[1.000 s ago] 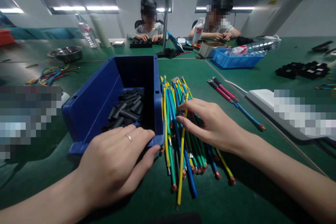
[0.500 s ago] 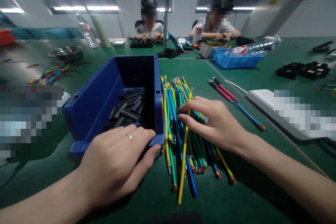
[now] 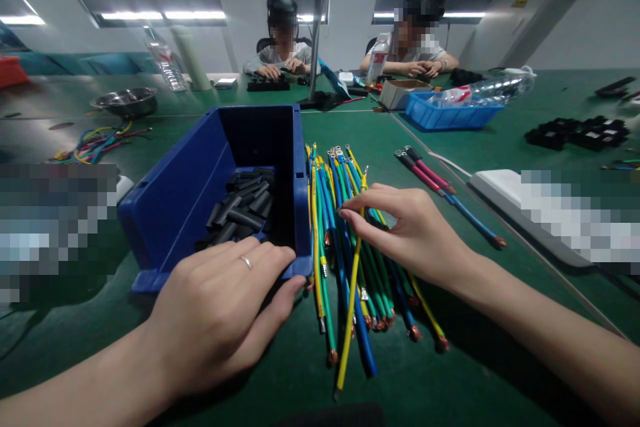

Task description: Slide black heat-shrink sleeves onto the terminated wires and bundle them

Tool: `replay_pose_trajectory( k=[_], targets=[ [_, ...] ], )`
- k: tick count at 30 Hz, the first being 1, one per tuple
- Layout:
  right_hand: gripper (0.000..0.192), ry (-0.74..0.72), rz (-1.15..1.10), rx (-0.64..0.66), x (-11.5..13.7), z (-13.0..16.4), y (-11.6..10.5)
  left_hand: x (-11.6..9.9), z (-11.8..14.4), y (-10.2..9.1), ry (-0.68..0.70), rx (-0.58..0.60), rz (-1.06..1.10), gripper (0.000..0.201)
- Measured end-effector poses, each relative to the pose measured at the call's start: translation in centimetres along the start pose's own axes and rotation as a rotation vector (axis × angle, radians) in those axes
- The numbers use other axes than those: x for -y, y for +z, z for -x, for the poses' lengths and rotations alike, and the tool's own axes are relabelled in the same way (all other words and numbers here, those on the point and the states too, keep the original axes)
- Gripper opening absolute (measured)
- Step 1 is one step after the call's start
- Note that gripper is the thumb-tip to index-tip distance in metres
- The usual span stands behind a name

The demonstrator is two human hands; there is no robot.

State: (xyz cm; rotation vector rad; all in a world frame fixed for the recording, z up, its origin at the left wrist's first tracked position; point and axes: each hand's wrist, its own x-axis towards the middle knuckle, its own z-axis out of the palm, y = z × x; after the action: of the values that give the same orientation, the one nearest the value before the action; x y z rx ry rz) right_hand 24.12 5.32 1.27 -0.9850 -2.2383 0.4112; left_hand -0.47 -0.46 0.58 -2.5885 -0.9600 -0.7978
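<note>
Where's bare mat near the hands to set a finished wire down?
Bare green mat lies between the wire bundle and the red and blue cables. More lies left of the blue bin, toward the loose wires. Crowded: bin against bundle, left hand on the bin, right hand pinching a yellow wire.

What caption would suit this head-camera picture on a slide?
Right hand pinches a yellow wire from the wire pile while left hand rests on a blue bin.

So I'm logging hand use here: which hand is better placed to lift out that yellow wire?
Right hand: its fingertips already pinch the long yellow insulated wire in the pile. The left hand rests on the blue plastic bin's front edge.
</note>
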Motion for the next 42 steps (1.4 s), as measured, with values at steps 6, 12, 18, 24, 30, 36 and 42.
replay_pose_trajectory(
  k=[6, 12, 18, 24, 30, 36, 42],
  targets=[
    [0.017, 0.194, -0.152, -0.035, -0.1, -0.1, 0.2, 0.0, 0.1, 0.1, -0.011, 0.009, 0.012, 0.015],
    [0.045, 0.299, -0.321, -0.025, -0.6, -0.2, 0.6, 0.0, 0.1, -0.1, -0.007, 0.007, 0.01, 0.015],
    [0.041, 0.393, -0.438, 0.003, -1.2, -0.7, 0.7, 0.0, 0.1, -0.1, -0.004, 0.007, 0.008, 0.015],
    [0.033, 0.623, -0.821, 0.0, -1.1, -1.1, 0.2, 0.0, -0.2, -0.1, 0.004, 0.01, -0.005, 0.015],
    [0.025, 0.685, -1.022, 0.004, -0.8, -1.0, 0.2, 0.0, -0.1, -0.1, 0.002, -0.005, -0.004, 0.015],
    [0.019, 0.683, -0.974, -0.034, -0.4, -1.1, 0.0, 0.0, -0.5, -0.4, 0.025, 0.002, -0.016, 0.015],
    [0.024, 0.65, -1.155, -0.05, -0.3, -1.1, 0.3, 0.0, 0.0, -0.2, 0.01, 0.012, -0.005, 0.014]
  ],
)
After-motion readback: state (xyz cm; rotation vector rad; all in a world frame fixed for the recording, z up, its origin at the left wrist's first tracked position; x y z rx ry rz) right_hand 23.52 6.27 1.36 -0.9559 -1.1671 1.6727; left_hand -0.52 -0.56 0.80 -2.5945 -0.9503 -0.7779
